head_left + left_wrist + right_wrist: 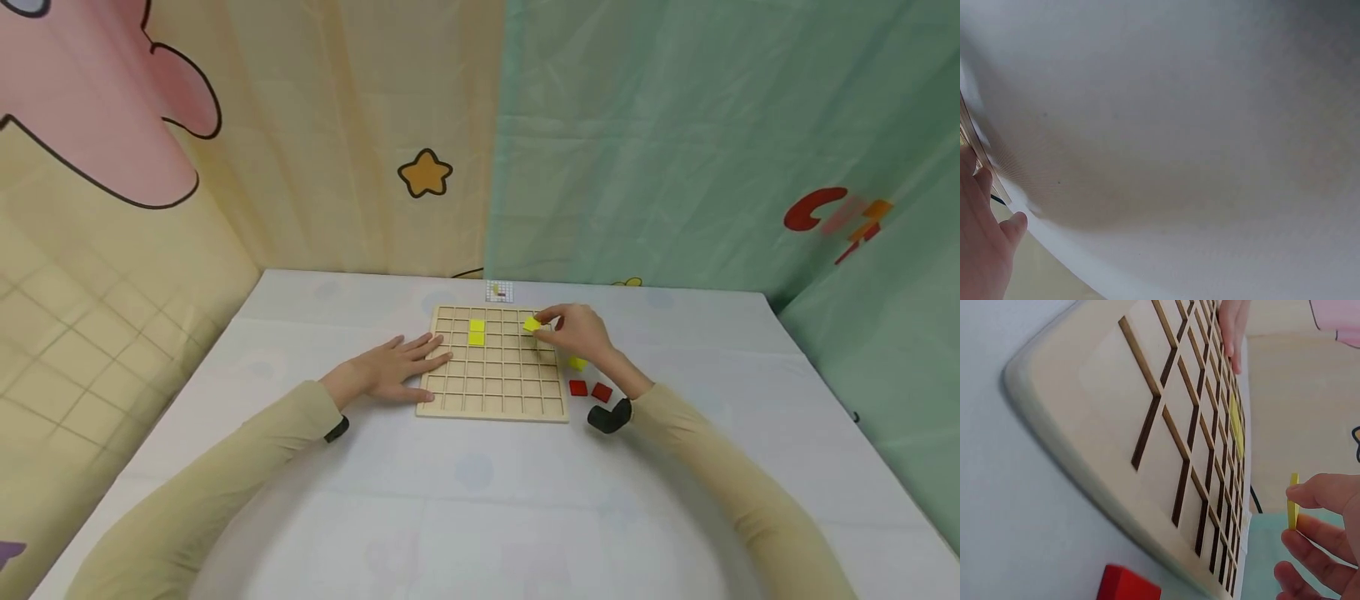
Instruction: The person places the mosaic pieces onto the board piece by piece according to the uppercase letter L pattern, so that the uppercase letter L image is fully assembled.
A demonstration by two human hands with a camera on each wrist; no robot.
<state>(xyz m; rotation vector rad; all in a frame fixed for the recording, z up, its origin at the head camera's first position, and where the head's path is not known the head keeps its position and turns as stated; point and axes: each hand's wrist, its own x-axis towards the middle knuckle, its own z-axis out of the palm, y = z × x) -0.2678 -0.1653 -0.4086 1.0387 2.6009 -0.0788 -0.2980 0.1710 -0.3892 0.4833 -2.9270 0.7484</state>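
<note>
A wooden grid board (498, 387) lies flat on the table, with two yellow square tiles (477, 332) set in neighbouring cells near its far left. My left hand (393, 369) rests with spread, straight fingers on the board's left edge. Above the board's far right corner, my right hand (579, 333) pinches another yellow tile (532, 323) between thumb and fingers. In the right wrist view that yellow tile (1293, 501) is held edge-on, up off the grid. The left wrist view catches only part of the left hand (985, 231) beside the board's edge.
Right of the board lie a loose yellow tile (577, 363) and two red tiles (578, 388), close under the right forearm. A small printed grid card (499, 291) sits behind the board at the table's back edge. Curtains (675, 150) hang behind the table (465, 500).
</note>
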